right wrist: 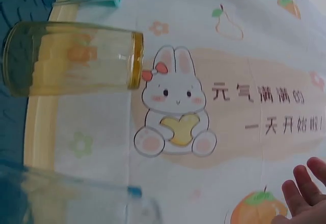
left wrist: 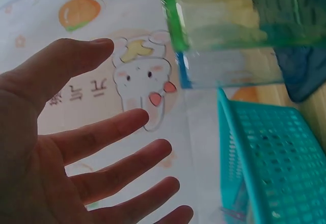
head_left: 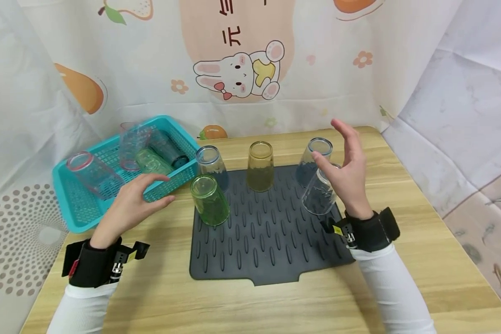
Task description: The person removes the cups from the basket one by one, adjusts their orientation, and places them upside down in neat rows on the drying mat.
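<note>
My left hand [head_left: 130, 204] hangs beside the front right rim of the teal basket [head_left: 61, 197], fingers and thumb apart with nothing between them. At the right side of the dark mat [head_left: 254, 250], my right hand [head_left: 347, 174] is raised with thumb and fingers spread. It overlaps a clear glass [head_left: 317, 198] and holds nothing. Behind that stands a blue-rimmed glass [head_left: 309, 164]. A yellow glass [head_left: 260, 169] is at the mat's back middle. On the left stand a green glass [head_left: 210, 204] and a blue-tinted glass [head_left: 213, 169]. The glasses on the mat stand upside down.
Inside the basket lie a pink-rimmed glass [head_left: 96, 174], another pink glass [head_left: 128, 144], a green glass [head_left: 153, 162] and a dark blue glass [head_left: 167, 147]. The wooden table [head_left: 183, 306] ends at a printed curtain [head_left: 150, 83] behind.
</note>
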The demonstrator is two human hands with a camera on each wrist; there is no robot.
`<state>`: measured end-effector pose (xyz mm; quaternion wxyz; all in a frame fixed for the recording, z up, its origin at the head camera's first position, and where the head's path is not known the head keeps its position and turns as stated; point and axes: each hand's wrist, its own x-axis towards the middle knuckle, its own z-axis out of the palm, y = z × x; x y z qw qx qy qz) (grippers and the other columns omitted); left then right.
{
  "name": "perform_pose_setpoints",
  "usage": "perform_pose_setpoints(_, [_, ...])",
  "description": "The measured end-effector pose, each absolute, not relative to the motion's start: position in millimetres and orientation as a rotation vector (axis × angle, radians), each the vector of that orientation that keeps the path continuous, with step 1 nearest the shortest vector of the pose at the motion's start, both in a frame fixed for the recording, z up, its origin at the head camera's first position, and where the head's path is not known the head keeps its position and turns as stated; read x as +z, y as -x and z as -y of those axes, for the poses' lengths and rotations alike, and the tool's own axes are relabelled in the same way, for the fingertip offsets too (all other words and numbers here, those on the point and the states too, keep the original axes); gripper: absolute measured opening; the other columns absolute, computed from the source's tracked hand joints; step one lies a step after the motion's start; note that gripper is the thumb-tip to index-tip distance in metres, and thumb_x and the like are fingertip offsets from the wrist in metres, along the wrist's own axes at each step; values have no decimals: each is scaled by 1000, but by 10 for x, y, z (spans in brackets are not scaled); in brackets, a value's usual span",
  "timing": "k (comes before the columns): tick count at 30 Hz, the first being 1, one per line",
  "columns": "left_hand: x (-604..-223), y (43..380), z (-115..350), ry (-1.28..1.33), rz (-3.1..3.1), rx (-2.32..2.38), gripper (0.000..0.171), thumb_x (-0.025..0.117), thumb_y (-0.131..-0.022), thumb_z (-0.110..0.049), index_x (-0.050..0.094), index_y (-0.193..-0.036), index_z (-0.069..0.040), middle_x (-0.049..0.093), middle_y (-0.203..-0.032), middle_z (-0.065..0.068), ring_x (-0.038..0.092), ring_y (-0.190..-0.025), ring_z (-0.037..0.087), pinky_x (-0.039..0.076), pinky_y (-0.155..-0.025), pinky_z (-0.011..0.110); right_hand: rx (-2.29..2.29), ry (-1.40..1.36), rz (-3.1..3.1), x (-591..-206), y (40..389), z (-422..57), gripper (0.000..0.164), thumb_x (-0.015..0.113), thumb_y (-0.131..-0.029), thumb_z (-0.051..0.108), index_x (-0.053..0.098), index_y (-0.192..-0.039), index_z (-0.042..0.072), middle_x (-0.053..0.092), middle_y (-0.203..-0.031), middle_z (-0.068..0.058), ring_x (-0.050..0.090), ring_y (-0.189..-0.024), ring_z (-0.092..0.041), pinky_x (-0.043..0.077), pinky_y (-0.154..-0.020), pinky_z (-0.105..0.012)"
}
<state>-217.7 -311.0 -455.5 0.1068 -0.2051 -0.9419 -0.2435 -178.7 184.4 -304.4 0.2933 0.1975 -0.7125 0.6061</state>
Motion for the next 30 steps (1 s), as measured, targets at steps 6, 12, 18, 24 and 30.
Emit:
perform_pose_setpoints(6, [-4143, 1942, 3068, 468, 2880, -824, 58, 68, -87, -49, 52, -138, -27, 49, -139, 1, 41, -129, 28, 33, -102, 49, 1565, -651, 1944, -3196, 2003, -1785, 63, 71, -81, 3, 48, -140, 3, 44, -142, -10, 33, -135, -22, 19, -115, -36])
perform_pose_setpoints(12, [-4172, 2048, 3385, 329, 2975, -774, 58, 66, -87, -53, 51, -138, -29, 46, -141, 1, 40, -130, 30, 36, -97, 54, 1529, -734, 2027, -3419, 2239, -1753, 68, 76, -80, 11, 48, -142, 13, 39, -146, -5, 28, -138, -21, 17, -114, -38])
perform_pose_setpoints(18, [-3857, 2062, 3541, 292, 3122, -796, 67, 60, -89, -56, 43, -145, -23, 32, -151, 14, 29, -134, 44, 32, -97, 61, 1406, -868, 2085, -3344, 2171, -1537, 70, 77, -82, 16, 45, -144, 13, 37, -147, -5, 26, -140, -21, 16, -115, -37])
perform_pose_setpoints(24, [-3212, 1918, 3367, 192, 3226, -873, 74, 56, -94, -53, 32, -150, -10, 19, -153, 28, 21, -132, 54, 27, -99, 64, 1373, -931, 2138, -2986, 1767, -1265, 66, 74, -79, -5, 44, -137, -7, 39, -141, -23, 32, -134, -33, 23, -113, -39])
perform_pose_setpoints(30, [-2953, 2000, 3510, 121, 3307, -837, 73, 55, -97, -44, 29, -147, 3, 9, -150, 37, 16, -128, 63, 26, -93, 71, 1374, -958, 2207, -2919, 1606, -1187, 66, 73, -75, -12, 42, -133, -15, 36, -138, -31, 31, -132, -41, 23, -113, -40])
